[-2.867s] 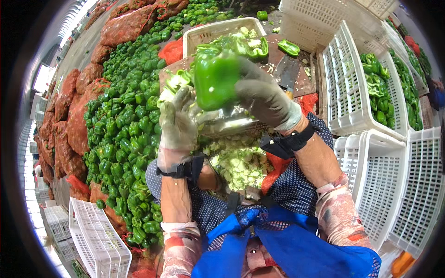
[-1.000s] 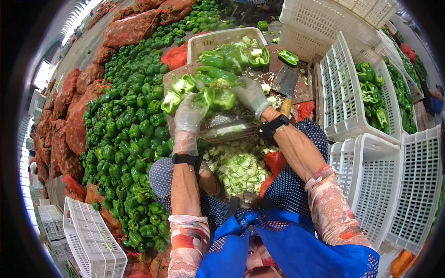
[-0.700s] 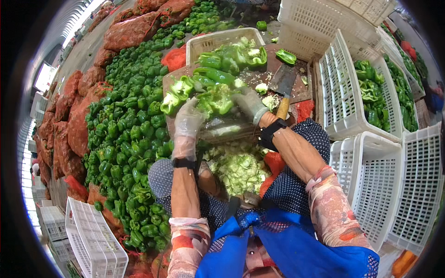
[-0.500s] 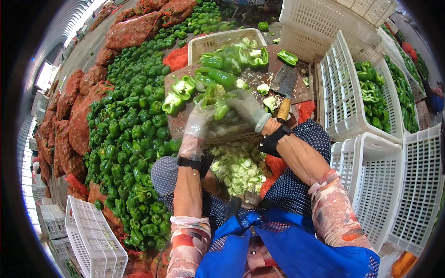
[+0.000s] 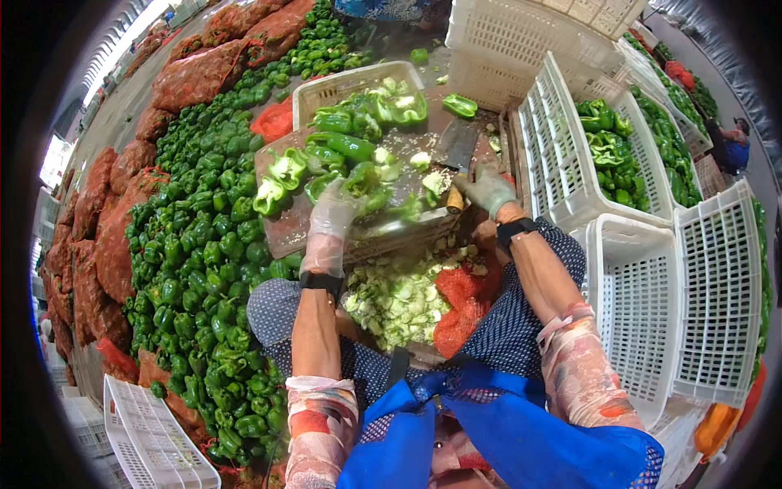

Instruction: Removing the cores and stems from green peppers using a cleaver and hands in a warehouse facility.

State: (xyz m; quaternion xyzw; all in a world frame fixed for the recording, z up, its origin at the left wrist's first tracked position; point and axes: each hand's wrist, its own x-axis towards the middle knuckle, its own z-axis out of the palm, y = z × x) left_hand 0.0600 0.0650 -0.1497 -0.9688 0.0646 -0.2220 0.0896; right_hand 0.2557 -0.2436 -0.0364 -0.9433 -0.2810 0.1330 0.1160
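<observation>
Peppers, green and cut open, are spread on the brown board at upper centre of the frame. One blurred piece is touched by the gloved left hand; whether it is gripped cannot be told. Right of it, the wooden handle of a cleaver is bordered by the gloved right hand, its grasp likewise unclear. Whole peppers are heaped at left.

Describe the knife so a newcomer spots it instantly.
Right of the heap of green peppers is a brown board. On the board's right half, beside the person's right hand, lies the knife: flat grey blade, tan handle, unlike the cut peppers nearby.
</observation>
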